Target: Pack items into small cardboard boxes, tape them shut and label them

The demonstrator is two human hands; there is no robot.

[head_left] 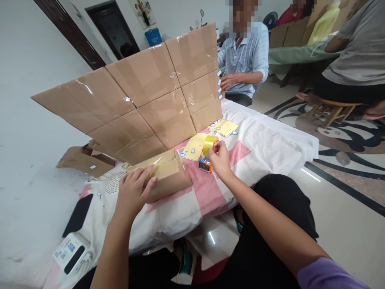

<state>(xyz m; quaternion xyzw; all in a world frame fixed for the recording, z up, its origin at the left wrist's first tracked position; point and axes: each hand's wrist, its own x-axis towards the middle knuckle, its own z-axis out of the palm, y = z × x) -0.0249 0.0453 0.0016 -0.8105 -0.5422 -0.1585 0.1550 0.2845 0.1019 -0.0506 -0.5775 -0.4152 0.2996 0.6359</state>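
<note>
Hands: left (136,188) splayed on cardboard box (172,185); right (221,159) gripping tape roll (208,144).

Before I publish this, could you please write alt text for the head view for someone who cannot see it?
A person's left hand rests on a cardboard box while the right hand holds a yellow tape roll beside it. Behind the box, a tall wall of taped cardboard stands on a cloth-covered surface, with another person beyond.

Likely a room in a home. A picture (143,13) hangs on the wall (24,160); a wooden stool (339,103) stands on the patterned floor (356,182).
</note>
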